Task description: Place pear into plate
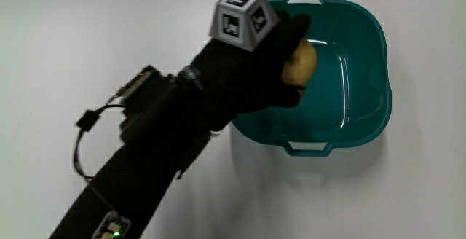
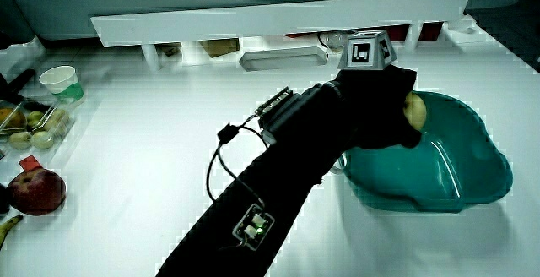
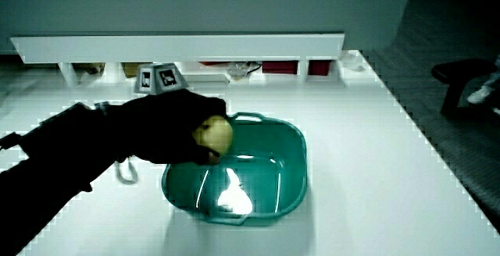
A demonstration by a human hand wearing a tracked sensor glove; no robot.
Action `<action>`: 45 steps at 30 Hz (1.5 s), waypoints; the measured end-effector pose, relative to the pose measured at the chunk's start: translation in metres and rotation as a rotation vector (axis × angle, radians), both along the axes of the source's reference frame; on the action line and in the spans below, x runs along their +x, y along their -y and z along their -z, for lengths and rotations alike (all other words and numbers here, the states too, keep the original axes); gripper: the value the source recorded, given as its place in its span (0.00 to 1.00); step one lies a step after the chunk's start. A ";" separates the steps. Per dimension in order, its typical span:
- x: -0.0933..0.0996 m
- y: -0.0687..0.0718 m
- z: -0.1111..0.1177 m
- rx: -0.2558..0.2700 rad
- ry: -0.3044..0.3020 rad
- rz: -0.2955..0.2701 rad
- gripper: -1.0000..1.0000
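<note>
A yellow-brown pear (image 1: 301, 62) is held in the gloved hand (image 1: 280, 64), whose fingers curl around it. The hand and pear hang over the rim of a teal basin with two handles (image 1: 364, 64), which serves as the plate here. In both side views the pear (image 2: 413, 111) (image 3: 214, 135) shows above the basin's inside (image 2: 460, 163) (image 3: 258, 186), held clear of its floor. The patterned cube (image 1: 242, 18) sits on the back of the hand. Most of the pear is covered by the fingers.
In a side view a red apple (image 2: 35, 191), a clear box of fruit (image 2: 34, 123) and a small cup (image 2: 61, 81) stand at the table's edge, away from the basin. A low white partition (image 2: 278, 17) runs along the table.
</note>
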State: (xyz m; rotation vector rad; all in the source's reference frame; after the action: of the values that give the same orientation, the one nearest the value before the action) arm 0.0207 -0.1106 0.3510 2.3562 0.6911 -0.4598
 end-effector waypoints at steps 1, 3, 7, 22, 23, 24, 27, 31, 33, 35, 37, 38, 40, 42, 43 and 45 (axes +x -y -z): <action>0.003 -0.002 0.002 0.026 0.019 -0.002 0.50; 0.011 0.001 -0.022 0.050 0.017 -0.044 0.50; 0.019 -0.007 -0.028 -0.018 0.048 -0.023 0.50; 0.027 -0.023 -0.070 -0.128 0.111 -0.024 0.50; 0.028 -0.022 -0.069 -0.135 0.129 -0.034 0.50; 0.028 -0.022 -0.067 -0.139 0.137 -0.040 0.50; 0.028 -0.021 -0.075 -0.147 0.134 -0.033 0.50; 0.026 -0.022 -0.076 -0.197 0.134 -0.001 0.50; 0.025 -0.023 -0.076 -0.219 0.141 -0.004 0.50; 0.023 -0.023 -0.075 -0.226 0.146 -0.004 0.44; 0.021 -0.022 -0.079 -0.223 0.135 -0.001 0.39; 0.019 -0.022 -0.075 -0.235 0.142 0.008 0.36; 0.018 -0.021 -0.074 -0.221 0.127 0.001 0.31; 0.014 -0.021 -0.067 -0.201 0.114 0.000 0.25; 0.012 -0.021 -0.065 -0.188 0.094 0.002 0.22; 0.006 -0.020 -0.056 -0.167 0.056 0.001 0.17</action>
State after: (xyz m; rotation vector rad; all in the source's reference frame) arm 0.0271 -0.0911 0.4069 2.2041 0.6014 -0.4336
